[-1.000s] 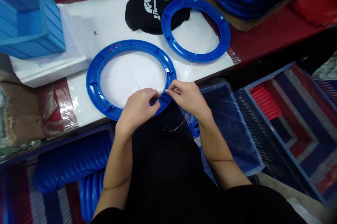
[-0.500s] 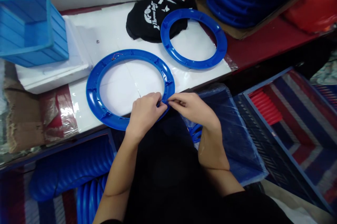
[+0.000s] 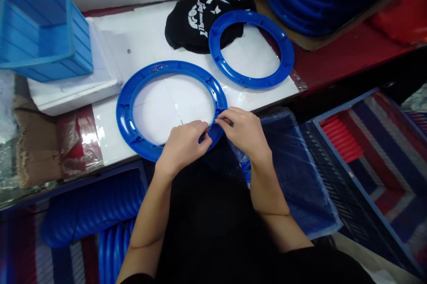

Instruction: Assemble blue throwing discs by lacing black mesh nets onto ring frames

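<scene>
A blue plastic ring lies with its ribbed, hollow side up on the white work surface, its near edge towards me. A small piece with thin red wire sits in its channel at the far side. My left hand is closed over the near right part of the ring, thumb and fingers curled together; what they pinch is hidden. My right hand is closed in a pinch at the ring's right rim, its fingertips meeting over the channel. Anything between them is too small to make out.
A second blue ring lies behind, partly over a black cloth with white print. At left a light blue bin stands on white foam. Crates stand below right, and stacked blue rings fill a box behind.
My right hand has moved slightly up along the ring's right rim, away from my left thumb. The whole view has shifted a little. Both hands remain closed at the ring.
</scene>
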`<control>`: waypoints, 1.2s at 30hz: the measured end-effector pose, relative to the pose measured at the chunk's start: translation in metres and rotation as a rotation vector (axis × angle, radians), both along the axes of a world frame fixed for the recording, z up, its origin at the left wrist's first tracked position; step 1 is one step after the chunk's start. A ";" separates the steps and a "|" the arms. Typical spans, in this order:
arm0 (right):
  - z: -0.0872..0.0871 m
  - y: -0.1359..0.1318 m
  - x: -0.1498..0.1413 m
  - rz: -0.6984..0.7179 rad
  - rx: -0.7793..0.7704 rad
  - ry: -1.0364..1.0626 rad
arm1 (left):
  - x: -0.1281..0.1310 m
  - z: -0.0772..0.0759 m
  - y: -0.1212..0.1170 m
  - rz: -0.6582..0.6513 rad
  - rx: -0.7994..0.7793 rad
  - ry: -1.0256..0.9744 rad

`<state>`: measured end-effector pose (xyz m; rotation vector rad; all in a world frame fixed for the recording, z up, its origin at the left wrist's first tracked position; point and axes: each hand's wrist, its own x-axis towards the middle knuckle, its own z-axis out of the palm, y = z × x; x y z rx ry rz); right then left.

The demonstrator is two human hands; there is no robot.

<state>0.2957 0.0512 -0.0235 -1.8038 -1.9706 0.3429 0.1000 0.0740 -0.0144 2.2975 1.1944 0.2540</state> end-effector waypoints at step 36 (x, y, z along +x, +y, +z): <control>-0.001 0.029 0.024 0.370 0.089 0.140 | 0.013 0.006 0.012 -0.003 -0.101 0.117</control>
